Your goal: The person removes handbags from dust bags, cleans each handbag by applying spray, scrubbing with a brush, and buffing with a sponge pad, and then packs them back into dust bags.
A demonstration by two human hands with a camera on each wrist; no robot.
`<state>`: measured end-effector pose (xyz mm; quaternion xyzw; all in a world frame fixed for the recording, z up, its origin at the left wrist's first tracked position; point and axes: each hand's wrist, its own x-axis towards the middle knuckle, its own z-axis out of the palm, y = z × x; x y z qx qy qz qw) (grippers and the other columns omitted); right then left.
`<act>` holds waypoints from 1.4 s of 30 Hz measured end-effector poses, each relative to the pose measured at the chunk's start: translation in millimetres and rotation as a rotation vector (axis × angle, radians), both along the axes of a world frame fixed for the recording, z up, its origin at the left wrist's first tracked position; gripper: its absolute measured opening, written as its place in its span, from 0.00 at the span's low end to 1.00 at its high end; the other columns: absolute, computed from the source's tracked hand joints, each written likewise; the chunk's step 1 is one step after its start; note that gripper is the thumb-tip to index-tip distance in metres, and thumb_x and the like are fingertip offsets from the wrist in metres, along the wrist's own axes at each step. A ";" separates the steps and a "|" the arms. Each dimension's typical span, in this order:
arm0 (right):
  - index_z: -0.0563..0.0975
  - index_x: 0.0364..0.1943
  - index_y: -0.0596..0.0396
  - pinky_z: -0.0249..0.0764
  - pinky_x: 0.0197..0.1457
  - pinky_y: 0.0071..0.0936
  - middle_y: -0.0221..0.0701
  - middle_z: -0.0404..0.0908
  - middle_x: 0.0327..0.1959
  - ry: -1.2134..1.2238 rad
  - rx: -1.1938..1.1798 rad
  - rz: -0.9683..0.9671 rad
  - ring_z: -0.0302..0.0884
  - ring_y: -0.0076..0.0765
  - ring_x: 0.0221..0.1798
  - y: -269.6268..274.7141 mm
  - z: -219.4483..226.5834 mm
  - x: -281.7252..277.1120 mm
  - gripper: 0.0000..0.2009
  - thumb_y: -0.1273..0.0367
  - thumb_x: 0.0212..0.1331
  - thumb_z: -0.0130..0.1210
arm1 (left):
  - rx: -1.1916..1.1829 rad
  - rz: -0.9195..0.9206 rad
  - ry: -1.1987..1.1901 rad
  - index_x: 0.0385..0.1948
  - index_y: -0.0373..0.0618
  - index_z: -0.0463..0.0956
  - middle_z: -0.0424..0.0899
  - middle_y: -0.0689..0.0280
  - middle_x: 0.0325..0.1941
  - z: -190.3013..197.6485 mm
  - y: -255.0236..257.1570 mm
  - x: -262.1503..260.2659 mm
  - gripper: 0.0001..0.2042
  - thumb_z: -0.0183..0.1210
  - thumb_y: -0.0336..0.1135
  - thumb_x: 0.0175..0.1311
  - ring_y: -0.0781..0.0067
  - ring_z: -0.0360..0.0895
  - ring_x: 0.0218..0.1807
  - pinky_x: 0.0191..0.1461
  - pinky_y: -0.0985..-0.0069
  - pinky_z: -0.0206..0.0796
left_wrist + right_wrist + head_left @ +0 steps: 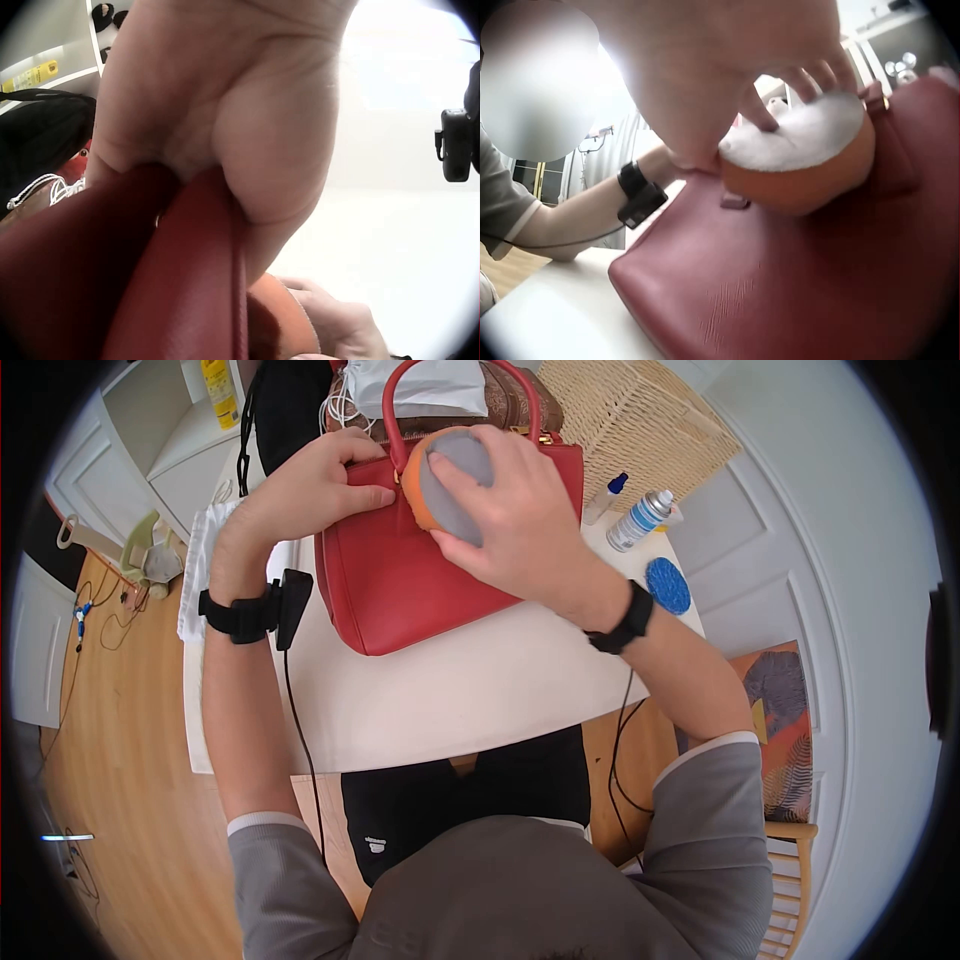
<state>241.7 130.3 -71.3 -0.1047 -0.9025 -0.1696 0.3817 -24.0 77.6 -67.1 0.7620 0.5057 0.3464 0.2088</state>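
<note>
A red handbag (pixel 400 595) lies tilted on the white table, its handles toward the far side. My left hand (pixel 310 485) grips the bag's top edge near its left end, thumb on the front; in the left wrist view the edge runs up into the palm of the hand (pixel 225 112). With spread, curled fingers, my right hand (pixel 530 515) holds a round sponge, grey on top and orange below (pixel 452 512), against the upper front beside a handle base. The right wrist view shows the sponge's orange side (pixel 802 187) close against the leather and wrinkle-like marks (pixel 727 304) lower down.
On the right of the white table (pixel 450 705) are a spray can (pixel 638 522), a blue-capped bottle (pixel 606 500) and a blue textured pad (pixel 667 586). A woven basket (pixel 630 435) and a brown bag with a white pouch (pixel 440 390) stand behind. White cloth (pixel 197 585) hangs at the left edge.
</note>
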 end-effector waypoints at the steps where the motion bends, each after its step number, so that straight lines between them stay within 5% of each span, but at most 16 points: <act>1: 0.82 0.57 0.55 0.73 0.54 0.45 0.46 0.73 0.59 -0.006 0.012 -0.043 0.73 0.53 0.56 0.9 -6.9 -4.6 0.32 0.61 0.42 0.74 | -0.001 0.001 0.000 0.52 0.33 0.83 0.80 0.62 0.53 0.4 0.1 0.5 0.14 0.68 0.29 0.67 0.68 0.78 0.56 0.64 0.71 0.69; 8: 0.81 0.59 0.55 0.73 0.57 0.48 0.50 0.72 0.61 -0.254 -0.150 -0.165 0.74 0.57 0.58 -28.9 -28.8 30.5 0.32 0.63 0.44 0.73 | -0.091 0.084 -0.025 0.50 0.33 0.84 0.80 0.63 0.52 -4.4 6.6 -7.9 0.14 0.70 0.29 0.66 0.69 0.78 0.55 0.62 0.71 0.70; 16: 0.85 0.54 0.55 0.76 0.55 0.44 0.47 0.76 0.55 -0.752 -0.673 -0.053 0.77 0.54 0.54 -38.4 -5.4 106.6 0.27 0.63 0.46 0.71 | -0.045 0.022 -0.030 0.50 0.34 0.83 0.82 0.63 0.50 1.3 -1.3 -1.5 0.14 0.70 0.30 0.66 0.70 0.78 0.53 0.62 0.71 0.70; 20: 0.85 0.55 0.54 0.77 0.59 0.44 0.49 0.77 0.56 -0.431 -0.544 -0.060 0.79 0.57 0.57 -17.5 14.5 114.1 0.28 0.64 0.45 0.72 | -0.122 0.050 -0.080 0.50 0.34 0.84 0.82 0.63 0.51 -1.7 -1.1 -7.0 0.15 0.70 0.31 0.65 0.69 0.78 0.53 0.62 0.70 0.70; 22: 0.85 0.56 0.52 0.75 0.64 0.48 0.50 0.77 0.58 0.001 -0.312 -0.175 0.77 0.59 0.61 -0.4 23.5 106.2 0.29 0.64 0.44 0.74 | -0.163 0.043 -0.107 0.50 0.34 0.84 0.82 0.63 0.50 -1.5 -0.5 -7.7 0.15 0.70 0.32 0.65 0.69 0.78 0.53 0.63 0.69 0.70; 25: 0.85 0.56 0.50 0.76 0.61 0.50 0.50 0.76 0.60 0.034 -0.020 -0.208 0.77 0.60 0.59 31.9 19.3 96.4 0.29 0.64 0.43 0.73 | -0.090 0.065 -0.068 0.50 0.35 0.84 0.83 0.64 0.48 -4.8 2.6 -7.4 0.14 0.69 0.32 0.66 0.70 0.78 0.52 0.62 0.71 0.71; 32: 0.83 0.56 0.54 0.73 0.60 0.50 0.49 0.73 0.62 -0.204 -0.052 -0.280 0.74 0.59 0.60 0.2 -39.8 102.8 0.30 0.65 0.41 0.72 | -0.122 0.071 -0.140 0.47 0.35 0.84 0.82 0.65 0.47 -5.6 -1.0 -8.7 0.13 0.70 0.32 0.65 0.70 0.78 0.50 0.60 0.71 0.71; 40: 0.85 0.58 0.55 0.73 0.65 0.45 0.50 0.74 0.62 -0.625 -0.753 -0.277 0.74 0.58 0.61 -26.7 -39.0 156.9 0.31 0.62 0.43 0.72 | -0.040 0.047 0.062 0.46 0.35 0.84 0.79 0.63 0.47 4.9 -4.7 5.0 0.12 0.70 0.32 0.65 0.69 0.76 0.52 0.61 0.71 0.69; 42: 0.85 0.57 0.54 0.73 0.65 0.45 0.50 0.75 0.62 -0.500 -0.669 -0.259 0.75 0.59 0.61 -32.4 -32.2 157.6 0.31 0.62 0.42 0.73 | -0.062 0.066 0.023 0.46 0.36 0.84 0.78 0.63 0.48 2.4 -3.4 -1.1 0.13 0.71 0.32 0.65 0.68 0.76 0.53 0.61 0.71 0.68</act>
